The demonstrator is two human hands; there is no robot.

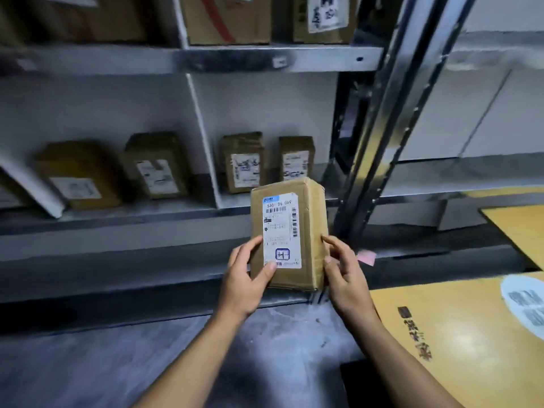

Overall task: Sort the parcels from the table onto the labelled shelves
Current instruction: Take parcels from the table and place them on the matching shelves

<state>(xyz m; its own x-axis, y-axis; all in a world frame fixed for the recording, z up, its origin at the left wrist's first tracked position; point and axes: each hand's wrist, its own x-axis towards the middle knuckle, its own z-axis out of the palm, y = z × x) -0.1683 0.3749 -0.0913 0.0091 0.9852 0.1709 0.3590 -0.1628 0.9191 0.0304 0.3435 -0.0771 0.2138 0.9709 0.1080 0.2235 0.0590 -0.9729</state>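
Parcel: a brown cardboard box (290,234) held upright in front of the shelves, near the centre of the view, clear of the floor and of every shelf.
Label: a white shipping label (282,231) covers the box's facing side, with "530 05 069" printed near its top, barcodes below that, and a blue square stamp at its 6 o'clock end (the small print is too fine to read).
Left hand: the left hand (245,279) grips the box at its 7 o'clock corner, thumb pressed on the lower edge of the label, fingers curled along the left edge.
Right hand: the right hand (343,273) grasps the box at its 4 o'clock corner, fingers closed on the right side face.
Shelf: the grey metal shelf (141,213) runs behind the box from 9 o'clock toward the centre, split by a white divider (203,136).
Shelved boxes: four labelled boxes stand on that shelf; the nearest ones (243,161) (295,159) sit right of the divider at 12 o'clock from the held box, the other two (157,166) (78,175) left of it at 10 o'clock.
Upper shelf: more boxes (226,19) sit at 12 o'clock, cut off by the top edge.
Post: a shiny metal upright (382,119) rises at 1 o'clock from the box.
Table: a yellow table top (459,334) lies at 4 o'clock, bearing dark printed characters (blurred).
Floor: grey concrete (117,363) below the forearms.
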